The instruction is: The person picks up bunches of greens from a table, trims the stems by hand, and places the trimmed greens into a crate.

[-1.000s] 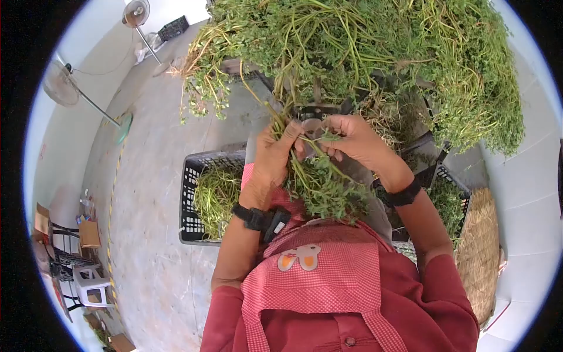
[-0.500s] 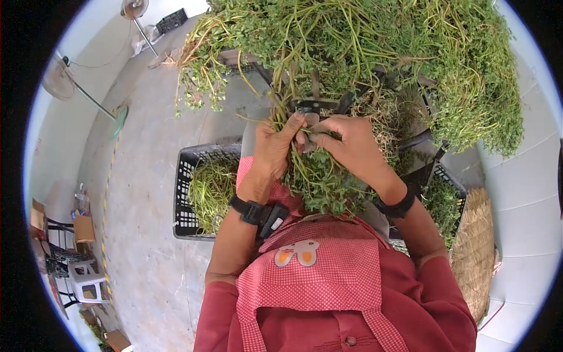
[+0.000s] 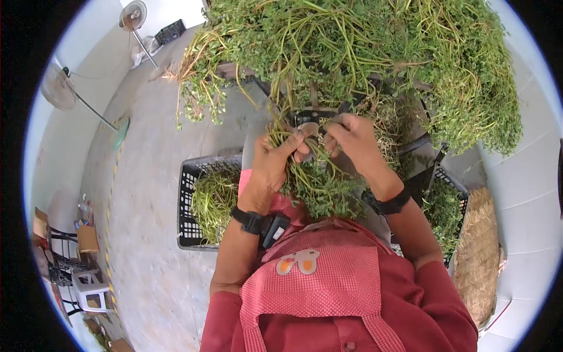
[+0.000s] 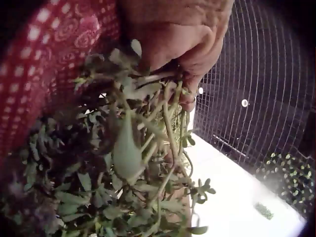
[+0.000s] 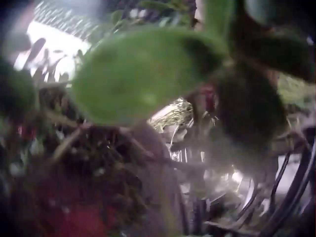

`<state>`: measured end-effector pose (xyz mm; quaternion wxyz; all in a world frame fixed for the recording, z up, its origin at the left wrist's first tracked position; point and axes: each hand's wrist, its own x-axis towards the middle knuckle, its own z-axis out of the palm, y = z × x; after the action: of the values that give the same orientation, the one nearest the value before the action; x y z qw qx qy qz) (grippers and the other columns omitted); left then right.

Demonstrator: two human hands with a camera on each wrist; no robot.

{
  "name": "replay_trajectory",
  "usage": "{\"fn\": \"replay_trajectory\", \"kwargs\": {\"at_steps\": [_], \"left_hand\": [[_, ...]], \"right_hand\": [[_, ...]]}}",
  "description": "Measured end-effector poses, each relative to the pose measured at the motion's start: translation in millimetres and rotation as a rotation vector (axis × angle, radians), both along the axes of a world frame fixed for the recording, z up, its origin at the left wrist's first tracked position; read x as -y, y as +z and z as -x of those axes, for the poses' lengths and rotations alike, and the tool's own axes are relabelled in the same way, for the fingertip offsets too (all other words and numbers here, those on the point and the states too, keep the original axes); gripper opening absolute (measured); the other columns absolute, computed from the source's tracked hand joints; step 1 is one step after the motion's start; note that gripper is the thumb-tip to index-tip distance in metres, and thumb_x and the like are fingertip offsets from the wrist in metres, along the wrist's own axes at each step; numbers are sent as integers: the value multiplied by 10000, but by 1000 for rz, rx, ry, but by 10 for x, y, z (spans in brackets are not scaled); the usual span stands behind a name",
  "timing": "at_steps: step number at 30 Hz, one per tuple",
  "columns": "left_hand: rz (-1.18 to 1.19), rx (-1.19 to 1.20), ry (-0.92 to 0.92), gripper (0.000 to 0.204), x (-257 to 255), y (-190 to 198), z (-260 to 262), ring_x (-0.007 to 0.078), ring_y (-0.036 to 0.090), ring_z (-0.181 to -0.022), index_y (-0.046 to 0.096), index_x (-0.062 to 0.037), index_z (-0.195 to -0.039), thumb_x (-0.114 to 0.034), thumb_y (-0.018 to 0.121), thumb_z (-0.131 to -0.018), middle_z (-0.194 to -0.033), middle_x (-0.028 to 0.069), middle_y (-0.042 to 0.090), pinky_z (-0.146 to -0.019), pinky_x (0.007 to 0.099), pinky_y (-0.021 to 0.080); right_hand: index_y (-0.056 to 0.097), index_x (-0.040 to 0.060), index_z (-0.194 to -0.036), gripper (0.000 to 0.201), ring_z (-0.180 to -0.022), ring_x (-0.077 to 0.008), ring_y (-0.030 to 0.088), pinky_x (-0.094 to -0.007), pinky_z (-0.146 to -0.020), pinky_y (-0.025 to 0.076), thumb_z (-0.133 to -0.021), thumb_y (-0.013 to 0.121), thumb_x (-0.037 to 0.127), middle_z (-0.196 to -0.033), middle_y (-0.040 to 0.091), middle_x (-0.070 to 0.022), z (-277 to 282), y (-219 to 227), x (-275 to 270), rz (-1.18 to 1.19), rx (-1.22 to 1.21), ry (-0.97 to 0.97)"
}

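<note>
The left hand [image 3: 272, 161] is wrapped round a bunch of green stems [image 3: 280, 130], whose leafy part [image 3: 322, 190] hangs over the apron. In the left wrist view the left hand [image 4: 173, 42] has stems [image 4: 170, 121] running out below its fingers. Just right of it, the right hand [image 3: 356, 146] has thumb and fingers pinched together on what looks like a thin stem, mostly covered by the fingers. A large blurred leaf [image 5: 143, 74] fills much of the right wrist view, where the hand's grip cannot be made out.
A big heap of greens [image 3: 352, 47] overhangs the far side. Left of the legs stands a black crate [image 3: 186, 205] with stems in it; more greens [image 3: 443, 211] lie in a crate at right, beside a woven straw mat [image 3: 475, 252]. Fans [image 3: 134, 16] and a white stool [image 3: 91, 287] stand at left.
The right hand moved in close to the left hand, then drew back slightly to the right and up. The left hand has kept its hold on the bunch.
</note>
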<state>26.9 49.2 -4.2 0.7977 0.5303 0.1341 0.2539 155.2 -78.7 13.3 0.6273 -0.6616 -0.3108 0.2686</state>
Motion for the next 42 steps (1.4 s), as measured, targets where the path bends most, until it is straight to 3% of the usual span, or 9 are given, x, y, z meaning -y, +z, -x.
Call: {"fn": "replay_trajectory", "kwargs": {"at_steps": [5,7,13,20,23,26,30,37,42], "left_hand": [[59,-8,44,163,30,-7,105,129,521,-545,612,35,-906,-120,616,-855,-646,56,601,-506,246,406],[82,87,-27,180,-28,-26,89,123,532,-579,627,11,-912,-159,629,-857,-675,69,622,-535,229,424],[215,109,-97,208,-83,-69,123,118,533,-573,626,17,-921,-184,611,-873,-696,63,625,-535,234,432],[157,93,-72,212,-42,-48,88,122,540,-573,611,19,-922,-187,613,-872,-691,69,619,-521,242,433],[70,76,-29,208,-29,-91,93,125,545,-574,605,22,-917,-181,614,-872,-692,72,622,-521,242,434],[164,126,-9,195,-90,-66,73,125,550,-567,605,20,-906,-172,613,-872,-691,70,630,-519,244,439],[183,115,22,201,-36,-33,79,122,557,-558,607,24,-923,-171,609,-876,-687,71,636,-515,240,441],[162,115,-7,220,-56,-78,60,120,571,-569,607,28,-946,-180,611,-874,-717,78,651,-517,237,444],[64,67,14,221,-37,-58,66,117,567,-566,600,30,-949,-177,614,-872,-721,73,650,-517,228,440]], "right_hand": [[552,-27,-1067,246,-625,-124,577,-275,-520,498,-909,514,158,-823,612,-80,-162,-3,283,-239,-318,-62],[564,11,-1086,227,-630,-116,570,-282,-542,493,-909,514,145,-828,613,-70,-142,105,351,-198,-367,274],[599,-4,-1108,331,-852,-103,559,-260,-790,448,-801,630,115,-928,631,-25,83,191,201,68,153,294],[635,-23,-910,202,-744,-128,554,-290,-674,449,-762,623,114,-775,586,-64,79,-181,49,75,280,262],[627,14,-962,198,-555,-44,474,-195,-457,351,-817,609,146,-624,551,-11,27,-290,36,-19,537,70],[572,41,-1120,314,-750,-126,603,-242,-617,477,-851,605,198,-935,611,-21,-91,-281,65,124,-488,-148],[519,50,-1170,325,-864,-102,582,-244,-693,503,-900,561,225,-979,601,-19,180,-238,217,-105,-657,267],[573,56,-1063,280,-780,-69,568,-221,-636,466,-883,585,269,-878,598,9,38,-523,102,-160,-435,525],[600,31,-1038,280,-742,-55,579,-202,-648,470,-871,607,255,-826,607,11,78,-551,111,-206,-686,497]]}}
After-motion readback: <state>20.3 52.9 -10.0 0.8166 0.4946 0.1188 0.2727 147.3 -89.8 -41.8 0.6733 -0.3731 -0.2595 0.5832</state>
